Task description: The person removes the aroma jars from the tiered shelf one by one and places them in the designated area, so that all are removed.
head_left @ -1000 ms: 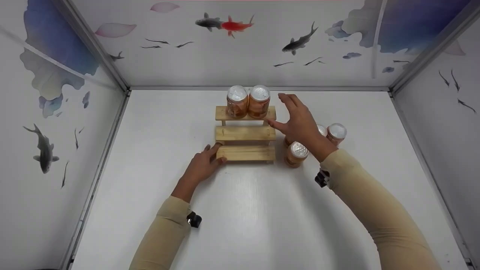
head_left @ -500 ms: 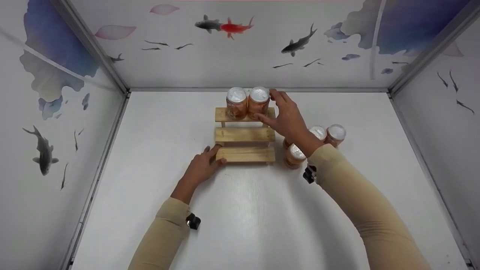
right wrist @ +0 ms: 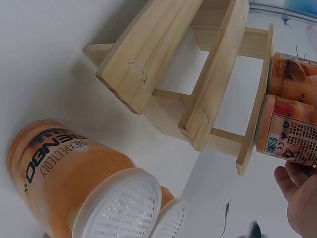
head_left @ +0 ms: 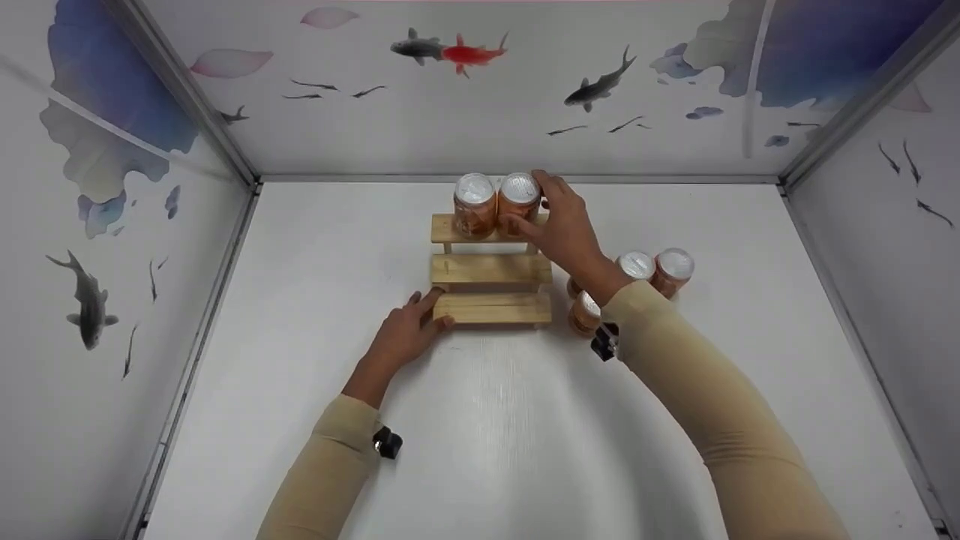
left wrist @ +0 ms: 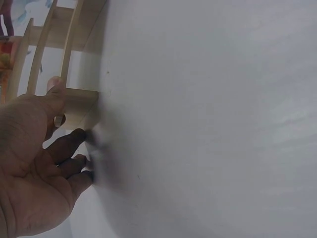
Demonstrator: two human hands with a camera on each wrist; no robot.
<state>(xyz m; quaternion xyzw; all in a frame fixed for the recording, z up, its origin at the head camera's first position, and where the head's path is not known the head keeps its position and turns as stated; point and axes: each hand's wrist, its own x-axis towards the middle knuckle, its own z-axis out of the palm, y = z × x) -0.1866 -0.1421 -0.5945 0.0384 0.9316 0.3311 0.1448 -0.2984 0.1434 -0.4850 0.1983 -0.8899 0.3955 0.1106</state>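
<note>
The right hand [head_left: 566, 229] curls thumb and fingers round an orange-labelled jar [head_left: 519, 196] upright on the top tier; just left of that grip stands a twin jar [head_left: 475, 206]. The right wrist view alone reveals the gripped jar's barcode and, below the grip on the table, a lower jar [right wrist: 74, 168] lettered "UNEXPECTEDLY", its white lid [right wrist: 119, 208] textured. The left hand [head_left: 405, 330] pinches the pale wooden rack's [head_left: 491, 268] bottom plank.

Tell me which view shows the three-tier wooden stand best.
The head view: the three-tier wooden stand shows across its full width. Both wrist views are closer but crop it at the top edge.
</note>
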